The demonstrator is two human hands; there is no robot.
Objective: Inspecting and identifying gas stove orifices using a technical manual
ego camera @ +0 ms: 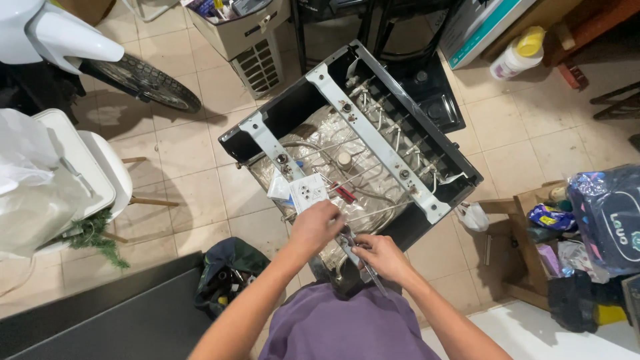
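Note:
An opened black gas stove body (303,107) lies on the tiled floor, with two grey metal crossbars (373,137), thin metal tubes and foil lining inside. My left hand (317,223) reaches into its near edge, fingers closed around a small part by a white square plate (308,190). My right hand (380,257) grips a metal plier-like tool (350,241) whose tip meets the left hand's fingers. A red-handled tool (344,193) lies inside the stove just beyond my hands.
A motorbike wheel (143,83) and a white chair (100,170) with a plastic bag stand left. A dark tool bag (227,273) sits by my left arm. A cardboard box (527,233) of clutter is right, a white bottle (517,53) behind.

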